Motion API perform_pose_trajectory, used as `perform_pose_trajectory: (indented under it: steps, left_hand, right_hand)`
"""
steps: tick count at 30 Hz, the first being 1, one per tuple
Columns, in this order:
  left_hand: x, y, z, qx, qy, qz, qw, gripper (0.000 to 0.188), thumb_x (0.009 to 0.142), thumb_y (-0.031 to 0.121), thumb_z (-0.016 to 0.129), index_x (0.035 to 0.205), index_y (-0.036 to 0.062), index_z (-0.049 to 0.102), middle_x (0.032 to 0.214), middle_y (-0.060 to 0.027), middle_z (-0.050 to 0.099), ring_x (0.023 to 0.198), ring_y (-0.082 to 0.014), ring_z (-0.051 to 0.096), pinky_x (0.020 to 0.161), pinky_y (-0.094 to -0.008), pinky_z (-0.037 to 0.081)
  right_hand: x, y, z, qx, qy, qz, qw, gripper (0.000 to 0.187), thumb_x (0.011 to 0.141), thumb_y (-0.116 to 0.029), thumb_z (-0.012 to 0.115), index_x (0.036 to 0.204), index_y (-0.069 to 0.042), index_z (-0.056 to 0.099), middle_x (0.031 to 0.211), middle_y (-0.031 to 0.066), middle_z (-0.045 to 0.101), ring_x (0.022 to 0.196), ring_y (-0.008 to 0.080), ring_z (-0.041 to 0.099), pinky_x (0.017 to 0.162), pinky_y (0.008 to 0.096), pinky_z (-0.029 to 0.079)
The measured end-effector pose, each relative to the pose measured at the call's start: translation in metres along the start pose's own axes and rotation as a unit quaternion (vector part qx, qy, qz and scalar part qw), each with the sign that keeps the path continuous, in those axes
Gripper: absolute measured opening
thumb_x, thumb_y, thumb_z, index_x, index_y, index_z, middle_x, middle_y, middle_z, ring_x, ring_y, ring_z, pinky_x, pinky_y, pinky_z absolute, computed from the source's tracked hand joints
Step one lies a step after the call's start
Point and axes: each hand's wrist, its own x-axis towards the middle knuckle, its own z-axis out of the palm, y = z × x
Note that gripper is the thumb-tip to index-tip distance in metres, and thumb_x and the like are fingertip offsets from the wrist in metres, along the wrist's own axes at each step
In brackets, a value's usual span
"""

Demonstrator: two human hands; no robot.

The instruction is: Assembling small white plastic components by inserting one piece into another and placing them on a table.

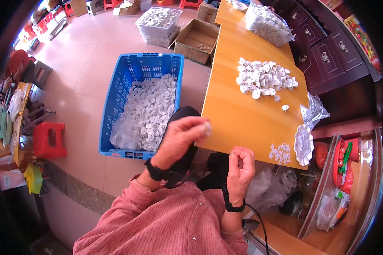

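My left hand (181, 138) pinches a small white cap (207, 127) at the table (238, 119) edge; my right hand (241, 168) is curled, its contents hidden. I'd judge a firm fingertip grip best, dropping finished caps into the blue crate (115, 93).

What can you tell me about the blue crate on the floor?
The blue crate is a rectangular plastic bin with perforated, slotted walls and an open top. It stands upright on the pinkish tiled floor, just left of the wooden table. Small white plastic parts fill its lower half, some under clear plastic film. The left hand hovers near its right corner, not touching it.
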Motion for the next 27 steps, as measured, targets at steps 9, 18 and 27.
perform_pose_trajectory:
  steps: [9,18,27]
  left_hand:
    - [0.029,0.016,-0.096,-0.027,0.263,0.092,0.96,0.035,0.098,0.015,0.068,0.127,-0.0019,0.063,0.101,-0.0055,0.069,0.087,-0.0134,0.067,0.076,-0.0229,0.054]
    - [0.097,0.049,-0.002,0.257,0.025,0.132,0.957,0.04,0.095,0.024,0.07,0.12,-0.0069,0.066,0.101,-0.0106,0.072,0.089,-0.0189,0.069,0.081,-0.0276,0.054]
    - [0.245,0.019,0.062,0.595,-0.116,0.271,0.747,0.081,0.081,0.051,0.079,0.139,0.0006,0.054,0.138,-0.0373,0.047,0.132,-0.0479,0.046,0.108,-0.0493,0.043]
  right_hand:
    - [0.005,0.02,-0.009,-0.038,0.039,-0.016,0.998,0.008,0.092,-0.001,0.066,0.092,0.001,0.058,0.1,0.0137,0.063,0.091,0.0269,0.062,0.082,0.036,0.052]
    - [0.006,0.019,-0.007,-0.096,0.049,-0.092,0.99,0.008,0.089,0.003,0.065,0.093,0.001,0.058,0.101,0.0167,0.061,0.091,0.0334,0.062,0.079,0.0395,0.052]
    - [0.013,0.036,-0.007,-0.127,0.02,-0.101,0.987,0.009,0.089,-0.001,0.066,0.094,-0.003,0.059,0.099,0.0135,0.061,0.092,0.0345,0.061,0.081,0.0424,0.05]
